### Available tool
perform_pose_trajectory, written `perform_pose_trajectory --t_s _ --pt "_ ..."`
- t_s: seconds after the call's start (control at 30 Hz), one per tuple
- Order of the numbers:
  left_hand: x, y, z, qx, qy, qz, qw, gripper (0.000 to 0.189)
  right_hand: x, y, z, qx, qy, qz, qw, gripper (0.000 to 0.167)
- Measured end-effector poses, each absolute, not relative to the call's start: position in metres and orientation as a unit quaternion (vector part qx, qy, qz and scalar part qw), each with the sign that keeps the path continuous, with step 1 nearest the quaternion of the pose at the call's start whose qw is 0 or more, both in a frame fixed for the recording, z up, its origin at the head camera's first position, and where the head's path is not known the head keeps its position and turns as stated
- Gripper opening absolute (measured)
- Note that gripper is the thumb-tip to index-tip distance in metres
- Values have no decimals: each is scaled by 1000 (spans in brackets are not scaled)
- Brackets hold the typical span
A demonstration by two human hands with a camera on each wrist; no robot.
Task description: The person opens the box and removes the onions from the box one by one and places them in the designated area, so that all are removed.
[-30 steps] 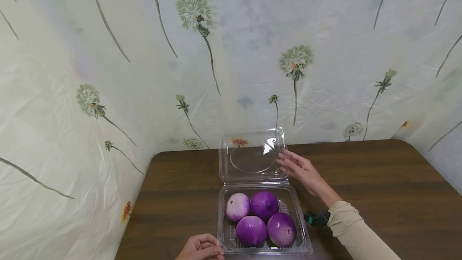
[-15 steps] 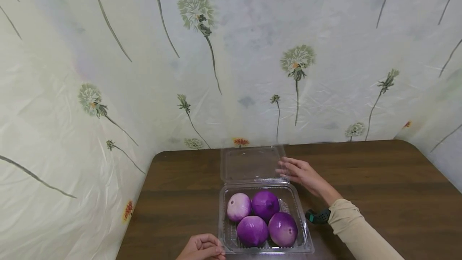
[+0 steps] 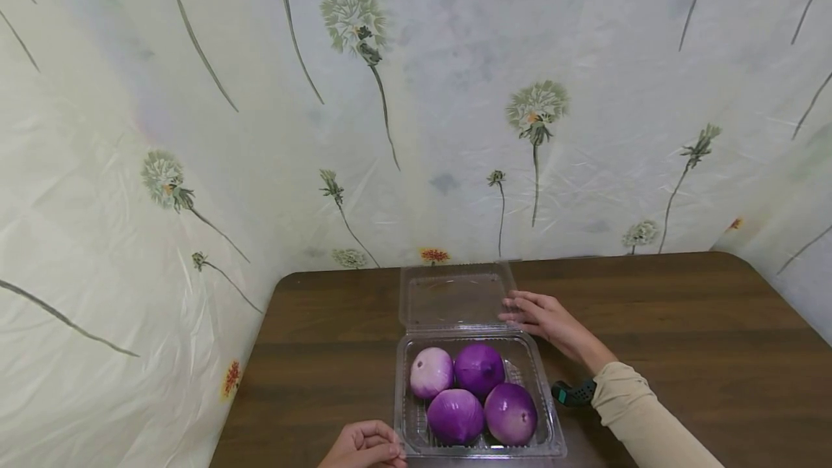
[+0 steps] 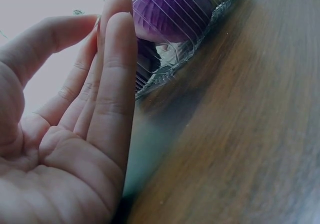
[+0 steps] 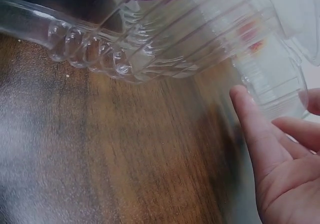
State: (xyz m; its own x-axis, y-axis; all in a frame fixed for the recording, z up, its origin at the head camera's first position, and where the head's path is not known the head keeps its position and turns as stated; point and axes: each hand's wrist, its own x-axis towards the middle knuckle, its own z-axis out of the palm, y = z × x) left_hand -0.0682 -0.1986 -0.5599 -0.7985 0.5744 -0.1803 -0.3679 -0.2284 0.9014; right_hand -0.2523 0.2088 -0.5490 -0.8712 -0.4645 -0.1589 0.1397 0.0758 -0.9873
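A clear plastic clamshell container (image 3: 544,425) rests on the table with its lid (image 3: 455,300) folded back behind it. Several purple onions (image 3: 455,417) lie in the base, the back left one (image 3: 431,373) paler than the rest. At the front left corner my left hand (image 3: 367,445) pinches the rim between thumb and fingers; the left wrist view shows the fingertips (image 4: 120,31) right beside the container wall. My right hand (image 3: 542,320) reaches to the lid's right edge, fingers extended and touching it near the hinge. In the right wrist view those fingers (image 5: 247,114) lie along the clear plastic.
The dark wooden table (image 3: 682,352) extends to both sides of the container. A black wrist strap (image 3: 573,393) is below the right forearm. Behind and to the left, a pale sheet with dandelion prints (image 3: 416,128) hangs close to the table's back edge.
The lid has tilted back from raised to lying low behind the base. My right hand has lowered with it, slightly toward the hinge. The left hand stays at the corner.
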Motion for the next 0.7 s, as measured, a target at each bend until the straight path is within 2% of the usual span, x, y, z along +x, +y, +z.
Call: perform_pose_trajectory --t_s 0.7 --pt "-69 -201 -565 92 553 767 312 7 -248 211 -549 -95 743 -631 202 66"
